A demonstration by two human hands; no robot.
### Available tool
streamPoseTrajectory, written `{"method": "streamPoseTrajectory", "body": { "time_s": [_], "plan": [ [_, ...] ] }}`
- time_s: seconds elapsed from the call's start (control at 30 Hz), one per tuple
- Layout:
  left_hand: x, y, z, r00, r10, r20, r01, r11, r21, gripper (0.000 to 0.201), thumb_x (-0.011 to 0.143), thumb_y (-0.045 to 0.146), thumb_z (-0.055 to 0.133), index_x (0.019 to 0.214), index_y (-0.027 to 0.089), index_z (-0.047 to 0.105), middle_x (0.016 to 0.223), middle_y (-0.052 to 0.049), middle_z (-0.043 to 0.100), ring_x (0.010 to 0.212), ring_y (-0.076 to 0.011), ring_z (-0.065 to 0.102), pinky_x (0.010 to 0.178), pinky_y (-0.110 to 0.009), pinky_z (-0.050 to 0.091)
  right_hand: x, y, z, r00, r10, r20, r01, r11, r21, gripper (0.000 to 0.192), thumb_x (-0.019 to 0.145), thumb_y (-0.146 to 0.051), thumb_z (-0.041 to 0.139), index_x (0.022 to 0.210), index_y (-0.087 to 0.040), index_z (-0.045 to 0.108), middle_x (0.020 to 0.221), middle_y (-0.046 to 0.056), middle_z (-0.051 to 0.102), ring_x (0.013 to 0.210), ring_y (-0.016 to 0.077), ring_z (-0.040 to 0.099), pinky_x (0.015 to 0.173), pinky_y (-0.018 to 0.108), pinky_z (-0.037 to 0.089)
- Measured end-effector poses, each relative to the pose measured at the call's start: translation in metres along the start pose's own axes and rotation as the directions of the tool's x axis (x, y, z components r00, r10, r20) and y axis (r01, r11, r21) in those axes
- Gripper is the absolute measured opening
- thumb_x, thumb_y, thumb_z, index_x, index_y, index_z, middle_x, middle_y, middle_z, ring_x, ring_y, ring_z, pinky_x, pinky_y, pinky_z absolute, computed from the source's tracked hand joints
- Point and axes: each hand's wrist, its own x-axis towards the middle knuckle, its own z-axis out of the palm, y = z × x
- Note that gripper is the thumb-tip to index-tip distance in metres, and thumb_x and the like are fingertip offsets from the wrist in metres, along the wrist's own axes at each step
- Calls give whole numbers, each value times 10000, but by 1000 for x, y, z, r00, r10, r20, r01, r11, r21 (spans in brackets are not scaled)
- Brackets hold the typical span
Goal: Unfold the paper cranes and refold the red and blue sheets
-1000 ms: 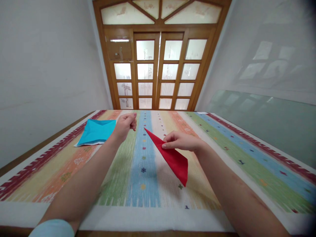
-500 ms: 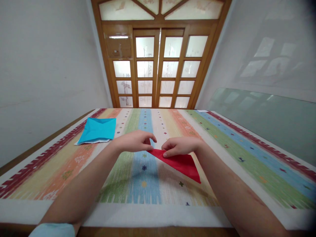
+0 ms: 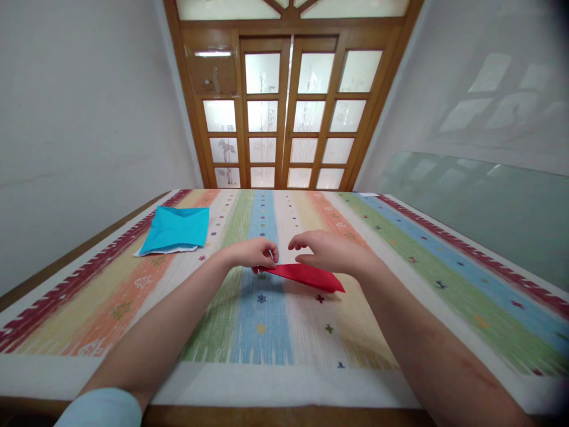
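Note:
A folded piece of red paper (image 3: 306, 276) hangs just over the striped tablecloth, tapering to a narrow end at its left. My left hand (image 3: 256, 254) pinches that narrow end between thumb and fingers. Above the paper's right part is my right hand (image 3: 326, 252), its thumb and fingers apart with a gap between them. Part of the paper's upper edge passes behind or under the right hand, so I cannot tell whether they touch.
Blue paper sheets (image 3: 178, 228), with white showing beneath, lie at the left on the tablecloth (image 3: 222, 385). Wooden doors with glass panes (image 3: 284, 112) stand beyond the table. A pale green glass panel (image 3: 480, 207) leans along the right wall.
My right hand has let go of the red paper and its fingers have spread. The left fingers have closed on the narrow end. The paper's right end has risen and swung left.

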Motion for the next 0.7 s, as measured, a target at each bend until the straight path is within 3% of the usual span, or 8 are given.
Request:
{"method": "streamPoseTrajectory", "body": {
  "time_s": [0.1,0.2,0.33,0.43,0.57,0.7],
  "plan": [
    [7,-9,2,999,-41,17,40,998,49,123,749,225,657,856,179,618,648,22,609,524,-127,582,501,-221,450,-6,-13,-6,999,-33,-9,33,999,-21,291,856,-232,621,1126,-231,728,1120,80,742,1017,256,661,835,340,466],
    [14,-17,8,997,-63,34,58,989,133,108,724,199,658,829,178,647,637,25,606,530,-122,556,516,-221,428,-7,-24,-3,996,-27,79,34,995,-90,299,820,-217,636,1093,-246,753,1038,81,762,936,261,680,724,325,451],
    [21,-24,17,997,-71,8,65,957,284,123,690,152,662,807,185,677,651,21,627,561,-128,543,551,-237,397,-2,-28,19,976,67,207,-10,964,-267,265,794,-209,630,1011,-240,779,871,98,762,756,260,684,599,313,388],
    [23,-25,21,999,-48,-18,51,921,385,134,680,125,662,793,191,693,710,6,669,621,-144,562,576,-249,380,-2,-20,43,968,52,244,32,944,-328,213,772,-182,644,943,-209,769,843,107,747,734,253,680,603,309,381],
    [23,-21,27,999,1,-45,21,872,488,135,700,132,672,808,202,713,769,-16,705,680,-169,588,621,-267,390,-11,-3,66,986,-77,150,114,961,-252,208,793,-176,651,980,-201,737,974,101,725,854,245,673,702,311,411],
    [19,-12,33,996,68,-57,-23,816,578,135,730,201,704,859,208,743,836,-64,724,755,-222,616,683,-307,409,-18,6,76,994,-100,46,106,984,-146,216,921,-212,558,1048,-207,732,1006,100,712,905,229,657,775,311,422]
  ]
}}
